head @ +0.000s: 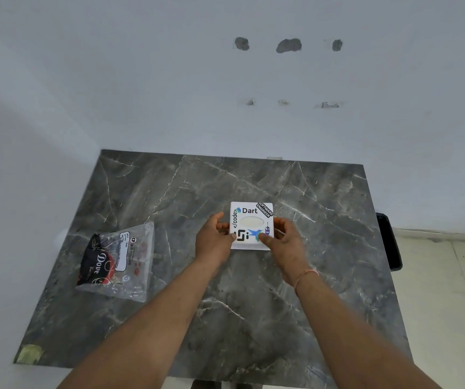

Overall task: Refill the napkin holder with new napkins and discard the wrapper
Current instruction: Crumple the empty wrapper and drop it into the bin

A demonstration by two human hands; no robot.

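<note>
A white square napkin holder [251,220] with stickers and an oval opening on top sits near the middle of the grey marble table [324,248]. My left hand [214,240] grips its left side, thumb on the front left corner. My right hand [280,238] grips its right side, thumb on the front right corner. Pale napkin material shows through the oval opening. A clear plastic wrapper [119,262] with black and red "Dove" print lies flat at the table's left, apart from both hands.
The table stands against a pale wall. A dark object [388,242] sits just off the table's right edge. A yellowish tape patch [30,353] marks the front left corner. Light floor tiles lie to the right.
</note>
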